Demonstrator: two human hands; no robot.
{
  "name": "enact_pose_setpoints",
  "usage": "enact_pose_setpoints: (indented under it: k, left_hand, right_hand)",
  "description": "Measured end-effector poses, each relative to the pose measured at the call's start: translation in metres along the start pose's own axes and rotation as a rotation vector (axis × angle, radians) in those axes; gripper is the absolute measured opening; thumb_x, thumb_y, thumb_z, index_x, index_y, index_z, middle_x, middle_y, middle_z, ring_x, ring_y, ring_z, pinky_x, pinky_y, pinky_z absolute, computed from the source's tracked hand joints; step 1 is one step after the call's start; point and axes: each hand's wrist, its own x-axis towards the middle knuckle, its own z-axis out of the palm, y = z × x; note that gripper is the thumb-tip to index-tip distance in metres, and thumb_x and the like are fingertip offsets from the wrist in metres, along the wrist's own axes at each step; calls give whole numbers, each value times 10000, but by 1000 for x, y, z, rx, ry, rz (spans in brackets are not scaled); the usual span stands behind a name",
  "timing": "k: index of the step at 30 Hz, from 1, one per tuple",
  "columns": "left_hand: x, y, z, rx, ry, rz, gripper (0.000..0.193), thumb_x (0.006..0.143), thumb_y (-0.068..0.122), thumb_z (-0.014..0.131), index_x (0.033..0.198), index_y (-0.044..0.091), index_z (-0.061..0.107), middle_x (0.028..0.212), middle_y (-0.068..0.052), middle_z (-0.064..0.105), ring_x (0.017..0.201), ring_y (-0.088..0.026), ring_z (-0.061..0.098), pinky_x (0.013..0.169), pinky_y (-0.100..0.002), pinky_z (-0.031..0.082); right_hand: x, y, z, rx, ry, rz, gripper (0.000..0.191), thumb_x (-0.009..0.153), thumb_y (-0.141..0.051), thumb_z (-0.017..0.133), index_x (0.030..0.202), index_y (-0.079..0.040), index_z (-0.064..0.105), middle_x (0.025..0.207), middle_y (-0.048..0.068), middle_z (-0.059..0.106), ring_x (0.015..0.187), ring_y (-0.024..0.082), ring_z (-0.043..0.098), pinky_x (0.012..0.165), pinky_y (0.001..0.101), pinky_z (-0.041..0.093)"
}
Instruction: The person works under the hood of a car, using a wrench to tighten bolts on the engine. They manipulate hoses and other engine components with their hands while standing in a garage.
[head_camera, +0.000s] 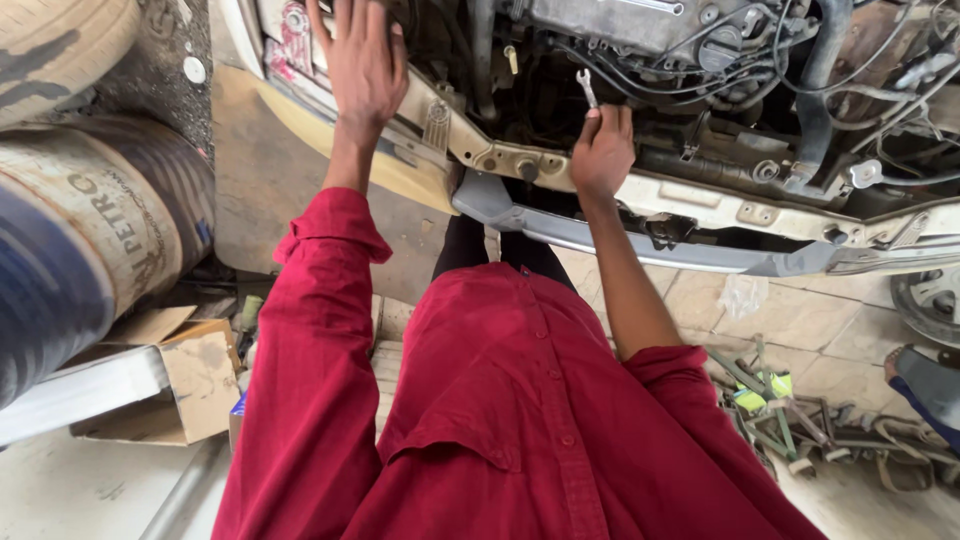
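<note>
Gripping a small open-ended spanner (587, 88) by its lower shank, the right hand (603, 150) is closed around the tool so that the head sticks up past the knuckles into the engine bay (640, 60), probably to reach a fastening among the hoses and cables just above the grip. Directly under that hand runs the pale front crossmember (700, 195), and the wrist rests near its edge, which looks like a way to steady the tool. Off to the far side of the grip, the left hand (365, 60) lies flat and spread against the car body, holding nothing, seemingly bracing the lean forward. Further out, below the red sleeves, lie scattered tools (780, 420) on the paving, a cardboard box (190, 380) and drums (80, 220).
</note>
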Motion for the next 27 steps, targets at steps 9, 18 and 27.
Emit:
enact_pose_setpoints:
  k: [9, 18, 27]
  left_hand:
    - [17, -2, 33, 152, 116, -72, 330, 1174, 229, 426, 1308, -22, 594, 1431, -181, 623, 1488, -391, 371, 1255, -578, 191]
    - [22, 7, 25, 119, 57, -104, 427, 1147, 295, 343, 1290, -6, 611, 1386, -161, 633, 1494, -381, 363, 1259, -620, 114]
    - [2, -53, -51, -340, -137, 95, 361, 1112, 164, 617, 1451, 58, 551, 1566, -112, 553, 1553, -383, 331, 1289, -538, 242]
  right_hand:
    - [15, 2, 7, -124, -140, 79, 129, 1055, -164, 567, 1013, -53, 617, 1047, 120, 626, 962, 356, 646, 722, 501, 536]
    - [14, 10, 9, -119, -155, 125, 110, 1031, -154, 582, 992, -62, 628, 1029, 123, 626, 936, 348, 661, 679, 481, 538]
    - [-2, 6, 16, -105, -4, 90, 67, 1032, -131, 624, 996, -75, 633, 1043, 150, 627, 926, 401, 645, 734, 517, 522]
